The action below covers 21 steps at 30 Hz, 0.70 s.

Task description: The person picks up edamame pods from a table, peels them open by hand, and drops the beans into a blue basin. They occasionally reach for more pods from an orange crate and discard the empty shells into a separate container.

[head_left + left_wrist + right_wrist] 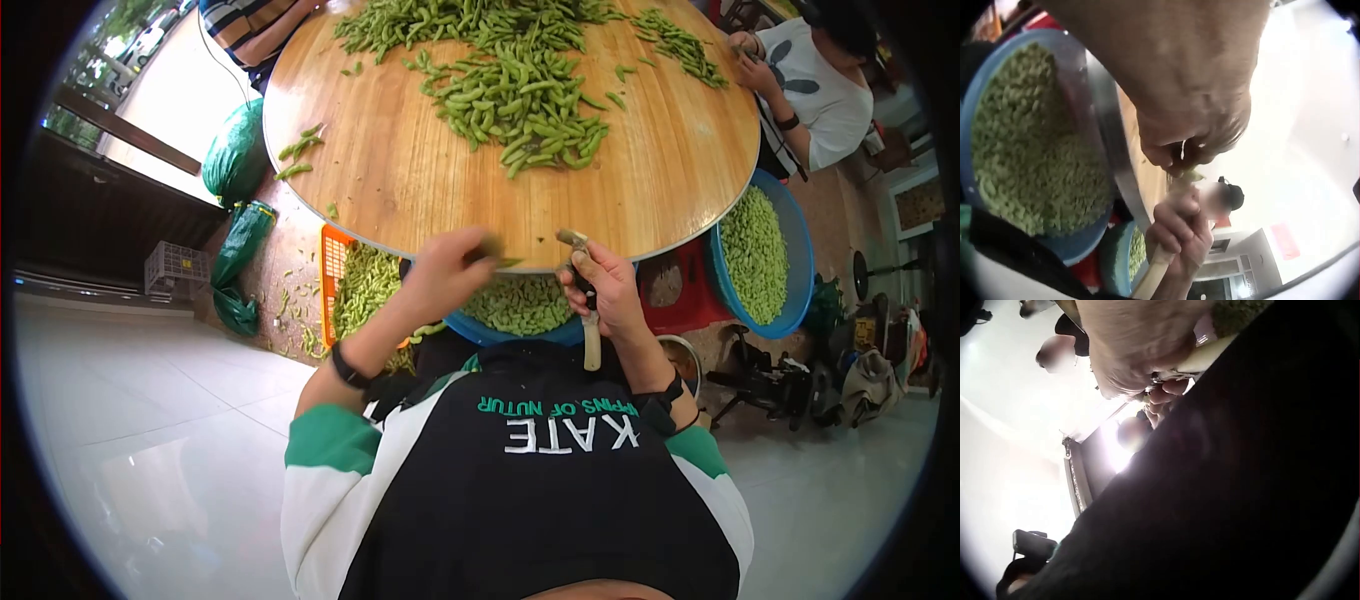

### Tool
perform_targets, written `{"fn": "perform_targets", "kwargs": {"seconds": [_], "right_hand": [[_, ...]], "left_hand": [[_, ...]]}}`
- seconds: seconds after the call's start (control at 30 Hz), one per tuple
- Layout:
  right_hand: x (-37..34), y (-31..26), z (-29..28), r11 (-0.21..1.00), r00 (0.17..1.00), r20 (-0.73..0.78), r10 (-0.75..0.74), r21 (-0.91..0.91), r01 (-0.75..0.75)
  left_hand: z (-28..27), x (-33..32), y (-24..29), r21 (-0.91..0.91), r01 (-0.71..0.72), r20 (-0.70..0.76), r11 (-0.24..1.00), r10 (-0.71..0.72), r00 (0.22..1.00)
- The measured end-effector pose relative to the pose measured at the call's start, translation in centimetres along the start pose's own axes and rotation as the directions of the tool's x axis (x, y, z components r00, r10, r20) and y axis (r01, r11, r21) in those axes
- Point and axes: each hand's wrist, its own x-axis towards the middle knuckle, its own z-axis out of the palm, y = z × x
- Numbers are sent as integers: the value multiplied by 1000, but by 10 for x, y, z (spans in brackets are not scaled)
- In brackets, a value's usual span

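Near the round table's front edge, the left hand [446, 268] is held above a blue tub of shelled beans [515, 305], its fingers blurred. In the left wrist view the left hand [1197, 100] pinches a small green pod [1194, 175] between thumb and finger. The right hand [610, 290] grips a tool with a pale handle [592, 345], pointing down out of the fist. The two hands are apart in the head view. In the right wrist view the right hand [1141, 347] is curled round the tool's pale handle [1207, 356]; its working end is unclear.
Green pods [520, 95] lie heaped on the wooden table [390, 180]. An orange crate [332, 280] of pods stands at the left, a blue tub [800, 260] of shelled beans and a red stool [690, 300] at the right. Two people sit across the table.
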Motion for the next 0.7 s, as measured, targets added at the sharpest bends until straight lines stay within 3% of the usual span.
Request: {"fn": "perform_targets", "kwargs": {"seconds": [0.03,0.1,0.13,0.2,0.23,0.27,0.33,0.37,0.5,0.57,0.7], "right_hand": [[2,-2,-5,1000,1000,-20,-15,-15,15],[7,-3,-11,999,998,-39,-44,3,44],[9,-2,-12,998,997,-59,-54,16,55],[17,-1,-9,998,996,-64,-67,13,68],[19,1,-7,997,994,-80,-74,11,75],[20,3,-6,997,994,-80,-79,12,81],[20,6,-5,975,987,-92,-134,-189,114],[20,6,-6,977,988,-89,-128,-182,111],[23,2,-10,990,992,-61,-115,-95,109],[21,5,-10,989,991,-69,-114,-103,106],[19,2,-8,993,993,-75,-96,-77,90]], "left_hand": [[-24,-10,15,405,-140,21,904,144,989],[-55,-26,28,732,101,55,674,-207,977],[-57,-24,27,736,101,54,670,-207,977],[-58,-12,19,712,-81,-14,697,130,991],[-50,5,15,594,-65,-72,802,134,988],[-42,24,7,560,-108,-100,821,196,975],[-27,68,-13,505,-159,-181,848,285,941],[-19,90,-24,484,-167,-233,859,310,922],[-7,142,-52,668,-35,-245,744,263,933],[-6,147,-53,584,39,-242,811,128,962],[-14,128,-52,474,-51,-350,879,241,905]]}}
